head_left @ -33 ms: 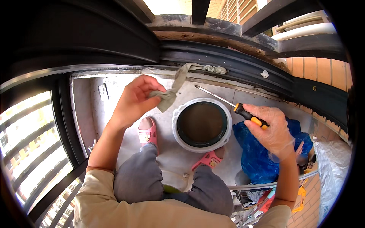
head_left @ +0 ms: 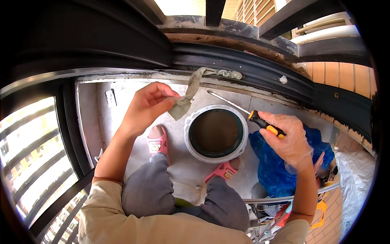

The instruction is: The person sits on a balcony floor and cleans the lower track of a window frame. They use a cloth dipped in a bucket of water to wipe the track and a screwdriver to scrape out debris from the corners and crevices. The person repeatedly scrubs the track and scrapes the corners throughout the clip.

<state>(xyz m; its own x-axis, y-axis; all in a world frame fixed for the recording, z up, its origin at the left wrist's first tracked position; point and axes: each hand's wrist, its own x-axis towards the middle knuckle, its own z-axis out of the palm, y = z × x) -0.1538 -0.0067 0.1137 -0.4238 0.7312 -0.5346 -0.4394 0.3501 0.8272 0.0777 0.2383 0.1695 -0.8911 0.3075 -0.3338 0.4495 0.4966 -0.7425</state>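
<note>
My left hand (head_left: pixel 149 106), bare, pinches the near end of a twisted grey-green rag (head_left: pixel 192 86). The rag's far end lies bunched on the dark metal window track (head_left: pixel 260 72). My right hand (head_left: pixel 289 143), in a clear plastic glove, grips a screwdriver (head_left: pixel 266 123) with a black and yellow handle. Its metal shaft points up and left, the tip just short of the track and apart from the rag. Between my hands, on the floor, stands a white-rimmed bucket (head_left: pixel 187 136) holding murky brown water (head_left: pixel 216 131).
A blue plastic bag (head_left: pixel 280 173) lies right of the bucket, with tools and an orange-handled item (head_left: pixel 321 213) near it. A white sack (head_left: pixel 357 179) stands at the far right. Dark metal bars (head_left: pixel 231 28) run beyond the track. My feet wear pink slippers (head_left: pixel 157 142).
My left hand has shifted slightly to the right along with the rag's near end. The right hand and screwdriver have moved only a touch to the left.
</note>
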